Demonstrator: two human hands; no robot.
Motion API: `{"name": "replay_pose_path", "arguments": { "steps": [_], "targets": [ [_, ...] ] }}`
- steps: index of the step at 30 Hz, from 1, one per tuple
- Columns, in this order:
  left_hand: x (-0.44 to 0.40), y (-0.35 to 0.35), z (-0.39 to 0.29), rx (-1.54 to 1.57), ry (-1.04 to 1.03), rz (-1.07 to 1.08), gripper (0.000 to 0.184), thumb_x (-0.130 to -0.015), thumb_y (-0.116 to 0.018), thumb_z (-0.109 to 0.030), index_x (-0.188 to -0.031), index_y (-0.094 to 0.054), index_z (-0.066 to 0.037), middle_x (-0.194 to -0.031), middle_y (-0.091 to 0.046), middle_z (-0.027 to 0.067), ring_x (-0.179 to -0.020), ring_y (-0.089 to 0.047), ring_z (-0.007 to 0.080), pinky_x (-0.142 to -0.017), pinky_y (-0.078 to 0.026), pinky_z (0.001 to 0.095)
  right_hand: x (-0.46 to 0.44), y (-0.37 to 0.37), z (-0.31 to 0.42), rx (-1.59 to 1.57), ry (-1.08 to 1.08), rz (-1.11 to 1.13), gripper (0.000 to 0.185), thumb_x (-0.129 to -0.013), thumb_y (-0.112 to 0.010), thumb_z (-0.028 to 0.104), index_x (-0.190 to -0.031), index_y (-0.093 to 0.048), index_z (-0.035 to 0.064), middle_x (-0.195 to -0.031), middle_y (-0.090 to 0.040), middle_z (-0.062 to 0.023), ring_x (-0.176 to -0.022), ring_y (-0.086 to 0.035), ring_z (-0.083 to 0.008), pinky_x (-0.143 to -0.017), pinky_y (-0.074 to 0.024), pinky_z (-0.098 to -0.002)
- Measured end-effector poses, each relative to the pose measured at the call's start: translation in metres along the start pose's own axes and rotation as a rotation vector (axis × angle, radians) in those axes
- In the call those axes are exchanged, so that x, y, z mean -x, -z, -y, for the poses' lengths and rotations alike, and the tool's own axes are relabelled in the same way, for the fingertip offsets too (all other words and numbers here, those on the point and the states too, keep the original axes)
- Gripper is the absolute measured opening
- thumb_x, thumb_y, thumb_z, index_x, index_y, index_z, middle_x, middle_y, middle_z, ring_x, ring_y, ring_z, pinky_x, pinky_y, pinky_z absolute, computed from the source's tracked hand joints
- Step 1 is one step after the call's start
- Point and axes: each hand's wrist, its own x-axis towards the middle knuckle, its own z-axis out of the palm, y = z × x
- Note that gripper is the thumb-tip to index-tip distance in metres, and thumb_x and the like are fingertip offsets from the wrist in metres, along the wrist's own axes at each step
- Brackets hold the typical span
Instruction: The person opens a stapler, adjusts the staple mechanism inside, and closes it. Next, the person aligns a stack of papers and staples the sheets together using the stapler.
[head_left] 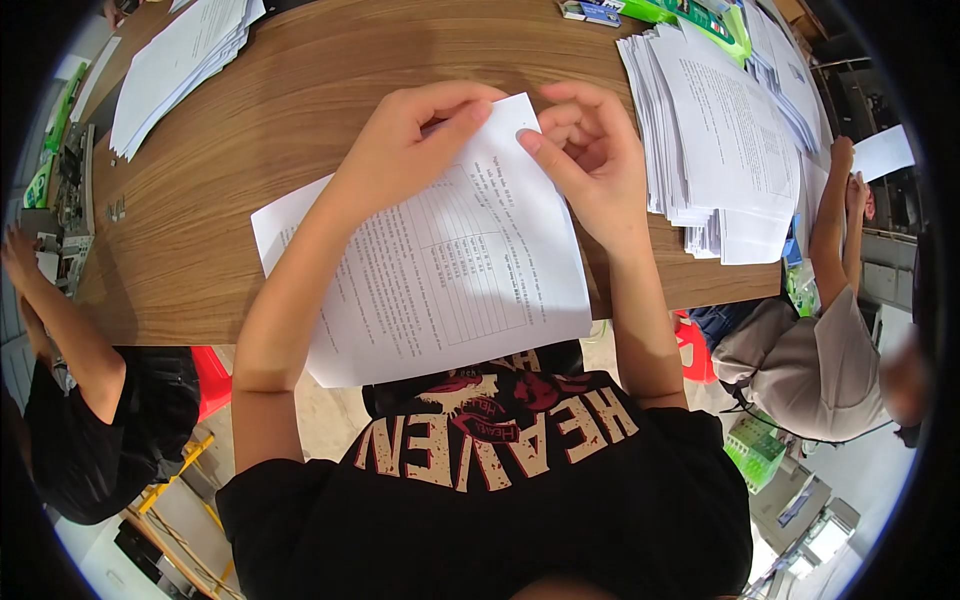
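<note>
A printed sheet of paper point(470, 270) with a table and lines of text lies slanted across the front edge of the wooden table, its near part over my lap. My left hand point(430, 130) pinches the sheet near its far corner between thumb and fingers. To the right of that corner is my right hand point(590, 145), fingers curled and apart, its thumb at the paper's edge and nothing gripped. Whether there is more than one sheet under my hands cannot be made out.
A tall stack of printed papers point(715, 130) stands on the table point(200, 250) at the right, with green packaging point(705, 25) behind it. Another paper pile point(185, 65) lies at the far left. Seated people flank me; the right person holds a white sheet point(885, 155).
</note>
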Motion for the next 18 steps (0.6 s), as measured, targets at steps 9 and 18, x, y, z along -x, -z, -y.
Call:
{"name": "replay_pose_path", "arguments": {
  "steps": [9, 18],
  "targets": [
    [-0.001, 0.003, 0.004, -0.061, -0.017, -0.044, 0.021, -0.094, -0.057, -0.018, -0.102, -0.068, -0.002, -0.077, -0.066, 0.0032, -0.067, -0.056, 0.0078, -0.061, -0.045, 0.0241, 0.0, 0.0, -0.004, 0.092, 0.03, 0.001, 0.026, -0.082, -0.07, 0.0, -0.107, -0.066, 0.0038, -0.082, -0.064, -0.0007, -0.069, -0.057, -0.0044, -0.062, -0.0475, -0.0191],
    [-0.001, 0.004, 0.005, -0.016, 0.035, -0.002, 0.022, -0.097, -0.054, -0.017, -0.104, -0.066, 0.0, -0.084, -0.064, -0.0012, -0.076, -0.054, 0.004, -0.068, -0.043, 0.0201, -0.004, 0.0, 0.01, 0.638, 0.377, -0.025, 0.022, -0.078, -0.072, 0.004, -0.1, -0.071, 0.0064, -0.071, -0.061, -0.0041, -0.063, -0.058, -0.0121, -0.057, -0.0482, -0.023]
  ]
}}
